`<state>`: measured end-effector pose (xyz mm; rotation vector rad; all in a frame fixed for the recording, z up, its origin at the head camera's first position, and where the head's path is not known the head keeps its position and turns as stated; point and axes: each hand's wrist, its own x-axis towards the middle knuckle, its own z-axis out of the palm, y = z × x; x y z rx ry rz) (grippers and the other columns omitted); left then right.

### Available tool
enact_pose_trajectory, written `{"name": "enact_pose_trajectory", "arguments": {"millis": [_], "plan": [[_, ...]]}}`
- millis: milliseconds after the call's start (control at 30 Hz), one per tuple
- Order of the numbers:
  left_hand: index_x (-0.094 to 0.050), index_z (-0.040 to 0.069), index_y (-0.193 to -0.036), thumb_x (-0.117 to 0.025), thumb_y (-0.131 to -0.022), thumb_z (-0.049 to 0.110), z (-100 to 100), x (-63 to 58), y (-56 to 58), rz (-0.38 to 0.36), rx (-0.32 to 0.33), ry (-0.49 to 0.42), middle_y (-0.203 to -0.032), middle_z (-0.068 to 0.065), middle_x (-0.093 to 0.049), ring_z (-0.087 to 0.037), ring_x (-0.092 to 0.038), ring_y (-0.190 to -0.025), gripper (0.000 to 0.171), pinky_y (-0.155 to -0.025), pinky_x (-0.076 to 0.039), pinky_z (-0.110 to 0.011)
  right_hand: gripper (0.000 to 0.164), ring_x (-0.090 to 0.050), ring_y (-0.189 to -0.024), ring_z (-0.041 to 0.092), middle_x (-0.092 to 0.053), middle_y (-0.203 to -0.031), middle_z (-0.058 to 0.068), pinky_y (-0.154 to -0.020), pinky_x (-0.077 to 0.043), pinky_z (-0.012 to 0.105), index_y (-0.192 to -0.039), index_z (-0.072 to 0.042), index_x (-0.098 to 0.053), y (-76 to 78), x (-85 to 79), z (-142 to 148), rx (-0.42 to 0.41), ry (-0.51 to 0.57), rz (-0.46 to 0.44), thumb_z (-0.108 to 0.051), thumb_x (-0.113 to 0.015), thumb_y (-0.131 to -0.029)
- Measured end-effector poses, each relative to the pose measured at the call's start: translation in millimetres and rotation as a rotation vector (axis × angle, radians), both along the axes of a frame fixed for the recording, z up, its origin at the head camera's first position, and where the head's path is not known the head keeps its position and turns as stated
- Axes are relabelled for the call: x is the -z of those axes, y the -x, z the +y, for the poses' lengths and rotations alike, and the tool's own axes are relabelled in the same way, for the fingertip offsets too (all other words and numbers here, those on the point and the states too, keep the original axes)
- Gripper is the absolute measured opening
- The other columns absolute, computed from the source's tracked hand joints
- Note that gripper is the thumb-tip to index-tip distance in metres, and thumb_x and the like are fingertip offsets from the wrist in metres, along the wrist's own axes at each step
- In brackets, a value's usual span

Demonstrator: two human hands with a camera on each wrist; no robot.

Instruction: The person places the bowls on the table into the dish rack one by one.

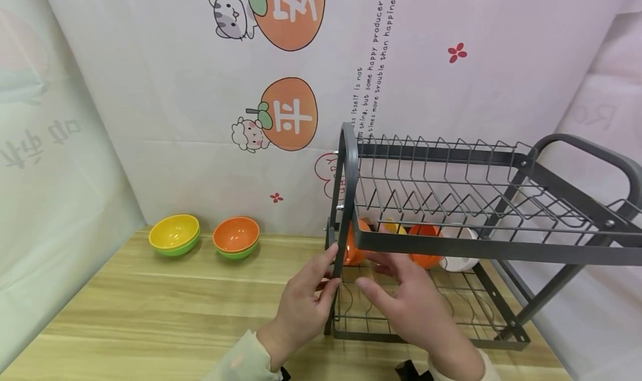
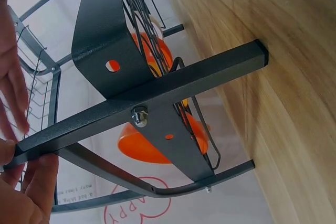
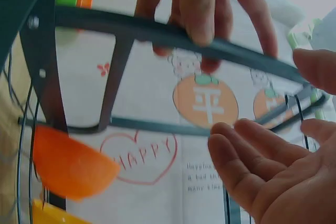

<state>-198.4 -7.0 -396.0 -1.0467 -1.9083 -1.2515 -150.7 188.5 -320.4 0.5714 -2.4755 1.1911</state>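
Observation:
A dark grey two-tier dish rack [image 1: 451,252] stands on the right of the table. My left hand [image 1: 303,300] grips its left front upright, thumb and fingers on either side of the bar; the left wrist view shows the fingers [image 2: 42,184] against the metal. Between the tiers my right hand [image 1: 416,303] is held with fingers spread and nothing in them, palm partly showing in the right wrist view. Behind it, the lower tier bears an orange bowl [image 1: 355,253], a yellow bowl [image 1: 393,226], a red-orange bowl [image 1: 423,247] and a white bowl [image 1: 458,258], partly hidden by the rack.
On the table's back left sit a yellow bowl [image 1: 174,231] stacked in a green one and an orange bowl [image 1: 236,234] stacked in another green one. A printed white cloth [image 1: 401,63] hangs behind. Wood-grained tabletop [image 1: 150,314] extends left of the rack.

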Motion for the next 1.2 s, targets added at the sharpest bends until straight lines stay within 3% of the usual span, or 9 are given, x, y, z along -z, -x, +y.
{"name": "enact_pose_trajectory", "arguments": {"millis": [67,267,500,600,733,933,1100,1200], "plan": [[-0.039,0.012,-0.153,-0.069,-0.086,-0.013,0,0.5,-0.2,0.011,-0.004,-0.001,-0.117,-0.007,-0.061,-0.016,-0.062,-0.083,0.078,-0.074,-0.058,-0.021,0.067,-0.062,-0.113,0.018,-0.064,-0.128,-0.001,-0.093,-0.053,0.044,-0.154,-0.026,-0.039,0.8,1.1,-6,-0.028,0.016,0.032,-0.025,-0.071,-0.095],[-0.037,0.015,-0.155,-0.068,-0.088,-0.011,0,-0.4,-0.9,0.000,-0.003,0.013,-0.114,-0.006,-0.061,-0.016,-0.061,-0.087,0.078,-0.074,-0.057,-0.020,0.084,-0.057,-0.122,0.022,-0.055,-0.141,0.002,-0.098,-0.049,0.050,-0.160,-0.032,-0.021,2.9,4.5,-18,-0.078,0.049,0.093,-0.016,-0.071,-0.094],[-0.041,0.017,-0.154,-0.066,-0.092,-0.005,0,-0.9,0.7,-0.062,0.043,-0.029,-0.105,-0.004,-0.061,-0.015,-0.064,-0.089,0.070,-0.072,-0.057,-0.019,0.056,-0.055,-0.124,0.020,-0.054,-0.142,-0.005,-0.102,-0.043,0.058,-0.149,-0.022,-0.048,8.6,5.6,-27,-0.065,0.035,0.128,-0.017,-0.068,-0.096],[-0.044,0.015,-0.152,-0.066,-0.093,-0.004,0,0.5,1.0,-0.060,0.042,-0.041,-0.103,-0.003,-0.061,-0.013,-0.064,-0.087,0.066,-0.071,-0.057,-0.019,0.052,-0.059,-0.119,0.016,-0.057,-0.138,-0.008,-0.096,-0.050,0.053,-0.147,-0.023,-0.051,10.4,6.6,-32,-0.073,0.063,0.129,-0.017,-0.067,-0.097],[-0.047,0.013,-0.149,-0.067,-0.092,-0.005,-1,-0.2,0.5,-0.051,0.045,-0.071,-0.098,-0.002,-0.061,-0.012,-0.063,-0.082,0.063,-0.070,-0.057,-0.020,0.049,-0.065,-0.107,0.013,-0.064,-0.128,-0.003,-0.083,-0.058,0.040,-0.144,-0.024,-0.053,12.8,7.4,-39,-0.066,0.093,0.146,-0.016,-0.067,-0.097],[-0.057,0.008,-0.140,-0.068,-0.092,-0.002,-1,-3.1,2.0,-0.055,0.039,-0.108,-0.098,-0.003,-0.066,-0.010,-0.065,-0.081,0.050,-0.067,-0.057,-0.019,0.041,-0.068,-0.098,0.013,-0.068,-0.118,0.000,-0.079,-0.059,0.033,-0.134,-0.022,-0.059,16.9,8.0,-47,-0.022,0.169,0.144,-0.014,-0.068,-0.096],[-0.072,0.000,-0.119,-0.066,-0.090,-0.009,-7,-1.9,-0.1,-0.061,0.016,-0.134,-0.097,-0.003,-0.068,-0.012,-0.067,-0.080,0.031,-0.067,-0.058,-0.020,0.028,-0.067,-0.086,0.009,-0.067,-0.106,0.003,-0.071,-0.060,0.028,-0.122,-0.014,-0.063,20.3,14.6,-57,0.021,0.202,0.127,-0.007,-0.068,-0.095],[-0.075,0.001,-0.107,-0.061,-0.086,-0.014,-13,-1.6,0.0,-0.086,-0.007,-0.147,-0.096,-0.004,-0.069,-0.016,-0.068,-0.080,0.029,-0.065,-0.058,-0.021,0.022,-0.065,-0.081,0.010,-0.064,-0.100,0.005,-0.066,-0.059,0.027,-0.118,-0.011,-0.064,21.7,19.5,-61,0.056,0.150,0.175,-0.007,-0.067,-0.096]]}}
